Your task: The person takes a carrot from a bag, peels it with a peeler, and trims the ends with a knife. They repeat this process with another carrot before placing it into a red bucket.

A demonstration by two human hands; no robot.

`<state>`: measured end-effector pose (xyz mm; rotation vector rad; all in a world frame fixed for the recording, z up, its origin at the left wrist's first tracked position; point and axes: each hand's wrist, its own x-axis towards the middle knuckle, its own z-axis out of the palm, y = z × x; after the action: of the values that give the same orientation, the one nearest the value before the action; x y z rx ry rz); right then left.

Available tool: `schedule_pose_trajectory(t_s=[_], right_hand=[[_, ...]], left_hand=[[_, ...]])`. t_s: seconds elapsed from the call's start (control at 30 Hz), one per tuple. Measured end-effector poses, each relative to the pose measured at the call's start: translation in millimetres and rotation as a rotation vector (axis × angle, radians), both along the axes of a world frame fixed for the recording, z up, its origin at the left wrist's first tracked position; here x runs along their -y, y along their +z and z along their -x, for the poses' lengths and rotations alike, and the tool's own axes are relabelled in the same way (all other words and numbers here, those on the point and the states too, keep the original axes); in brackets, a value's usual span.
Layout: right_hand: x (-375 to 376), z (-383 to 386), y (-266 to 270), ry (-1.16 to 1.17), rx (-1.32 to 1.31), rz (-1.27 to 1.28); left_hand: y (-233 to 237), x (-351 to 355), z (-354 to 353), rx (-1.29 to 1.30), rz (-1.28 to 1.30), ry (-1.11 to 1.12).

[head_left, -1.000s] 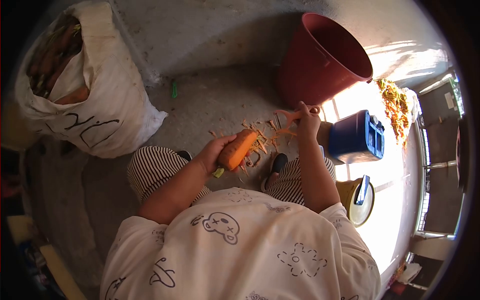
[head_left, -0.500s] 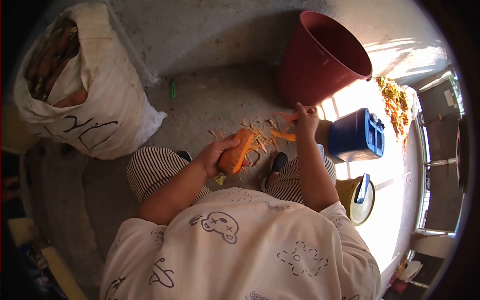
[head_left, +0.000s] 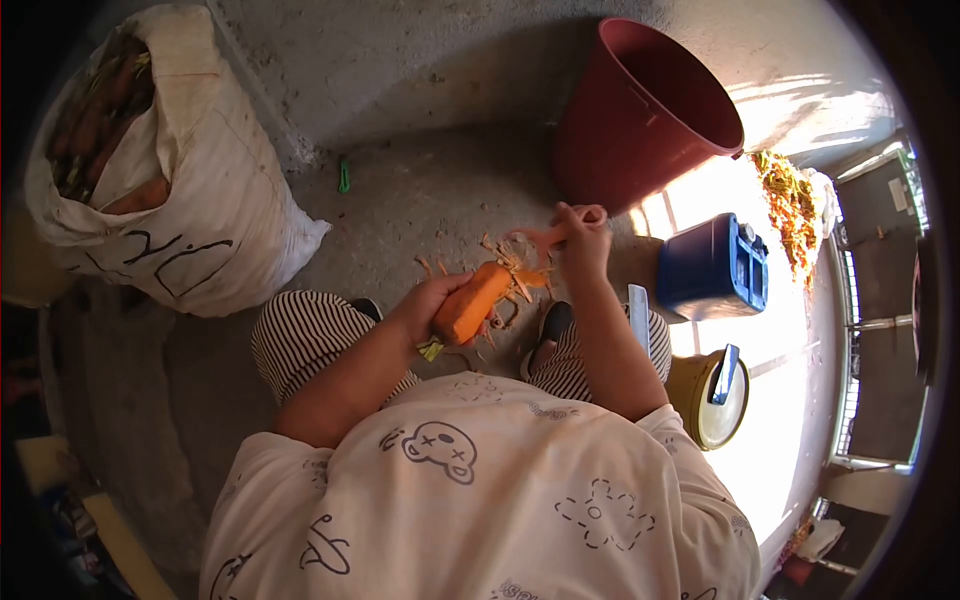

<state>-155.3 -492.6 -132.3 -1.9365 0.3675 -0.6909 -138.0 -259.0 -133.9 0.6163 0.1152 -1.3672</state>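
Observation:
A peeled orange carrot (head_left: 473,303) lies slanted in my left hand (head_left: 430,306), whose fingers are wrapped round it; a greenish stub (head_left: 431,350) shows at its near end. My right hand (head_left: 588,240) grips the handle of a pinkish-orange peeler (head_left: 540,237), its head just beyond the carrot's far end. Loose carrot peelings (head_left: 518,282) lie on the floor below, overlapping the carrot's far tip in this view.
On the left stands a white sack (head_left: 225,215) with unpeeled carrots (head_left: 100,110) at its mouth. A dark red bucket (head_left: 620,130), a blue jerrycan (head_left: 700,270) and a yellowish lidded tub (head_left: 690,390) stand on the right. A green object (head_left: 344,177) lies on the floor. A heap of peelings (head_left: 795,215) is farther right.
My right hand has moved left and slightly nearer with the peeler, closer to the carrot. The carrot has turned a little in my left hand.

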Motion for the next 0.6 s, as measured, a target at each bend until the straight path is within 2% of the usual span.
schedule_pose_trajectory(t_s=[0.03, 0.13, 0.17, 0.27, 0.33, 0.4, 0.43, 0.5, 0.57, 0.6], right_hand=[[13, -6, -7, -0.162, -0.040, -0.590], [15, 0, 9, -0.183, 0.022, -0.674], [-2, 3, 23, -0.087, 0.112, -0.681], [-65, 23, 60, 0.162, -0.029, -0.804], [-85, 29, 60, 0.280, -0.104, -0.813], [-89, 28, 50, 0.333, -0.172, -0.784], [-81, 23, 49, 0.267, -0.173, -1.016], [-40, 14, 25, 0.187, -0.007, 0.592], [2, -5, 1, -0.106, -0.047, -0.515], [10, -2, 4, -0.147, -0.018, -0.562]], left_hand=[[1, -3, 0, -0.007, -0.032, -0.021], [12, -3, -2, 0.038, -0.114, 0.063], [10, -2, -3, 0.011, -0.072, 0.059], [11, 3, -3, -0.059, 0.006, 0.074], [29, 10, 4, -0.098, -0.006, 0.129], [12, 9, 1, 0.025, -0.021, 0.123], [5, 7, -1, 0.085, -0.029, 0.119], [2, 1, 0, 0.012, -0.038, 0.066], [5, -1, 3, -0.002, -0.075, 0.039], [13, 0, 5, 0.022, -0.108, 0.039]])
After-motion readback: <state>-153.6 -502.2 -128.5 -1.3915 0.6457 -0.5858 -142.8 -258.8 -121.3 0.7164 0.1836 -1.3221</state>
